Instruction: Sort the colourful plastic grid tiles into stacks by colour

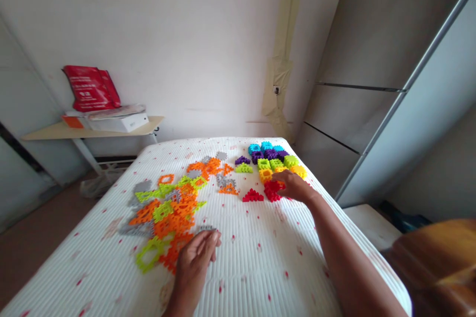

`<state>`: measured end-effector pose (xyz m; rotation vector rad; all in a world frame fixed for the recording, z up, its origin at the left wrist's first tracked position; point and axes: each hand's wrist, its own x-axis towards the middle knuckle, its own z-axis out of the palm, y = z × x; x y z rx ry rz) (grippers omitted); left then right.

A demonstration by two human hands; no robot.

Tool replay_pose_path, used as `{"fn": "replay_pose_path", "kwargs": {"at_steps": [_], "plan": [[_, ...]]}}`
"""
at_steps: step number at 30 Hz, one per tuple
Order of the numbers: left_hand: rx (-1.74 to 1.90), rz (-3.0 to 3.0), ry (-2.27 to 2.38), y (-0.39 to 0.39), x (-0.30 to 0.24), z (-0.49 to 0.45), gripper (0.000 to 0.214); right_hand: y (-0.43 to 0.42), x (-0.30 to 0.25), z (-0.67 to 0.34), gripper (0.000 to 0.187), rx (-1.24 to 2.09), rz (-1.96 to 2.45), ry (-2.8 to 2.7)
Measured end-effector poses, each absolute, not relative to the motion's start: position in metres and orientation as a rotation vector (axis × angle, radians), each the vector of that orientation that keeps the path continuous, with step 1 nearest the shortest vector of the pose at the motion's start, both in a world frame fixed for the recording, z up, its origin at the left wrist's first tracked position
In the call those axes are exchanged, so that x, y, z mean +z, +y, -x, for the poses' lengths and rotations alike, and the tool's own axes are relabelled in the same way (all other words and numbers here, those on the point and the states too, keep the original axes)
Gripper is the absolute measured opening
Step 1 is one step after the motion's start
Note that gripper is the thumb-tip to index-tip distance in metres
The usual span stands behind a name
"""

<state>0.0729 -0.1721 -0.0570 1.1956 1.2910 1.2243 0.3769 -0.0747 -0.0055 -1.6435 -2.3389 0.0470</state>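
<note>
My left hand (197, 259) is closed in a pinch on a thin grey interlocking toy tile (207, 228), just above the white bedspread. Beside it, orange and yellow-green tiles lie loosely heaped, among them a yellow-green frame tile (148, 255). My right hand (295, 185) rests on the stack of red interlocking tiles (272, 193), with its fingers and thumb around the top edge; part of that stack is hidden. To the left of the stack is a row of red triangle tiles (253, 196). Behind it stand yellow tiles (265, 175) and yellow-green tiles (276, 163).
Purple tiles (269, 154) and blue tiles (254, 148) stand at the far right of the bedspread (245, 252). A red bag (89, 89) sits on a white box (122, 121) on a small side table (48, 132). A tall cabinet (357, 59) stands at the right.
</note>
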Motion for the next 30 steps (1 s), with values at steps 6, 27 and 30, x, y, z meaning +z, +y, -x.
{"fn": "replay_pose_path", "kwargs": {"at_steps": [6, 27, 30], "plan": [[1.227, -1.233, 1.279, -0.171, -0.058, -0.075, 0.038, -0.087, -0.003, -0.348, 0.015, -0.096, 1.299, -2.261], [0.958, -2.329, 2.005, -0.182, -0.074, 0.012, 0.049, -0.120, -0.072, -0.243, 0.019, 0.047, 0.943, -2.582], [0.714, -2.359, 2.054, -0.183, -0.076, -0.001, 0.065, -0.119, -0.075, -0.238, 0.024, 0.058, 1.118, -2.461]]}}
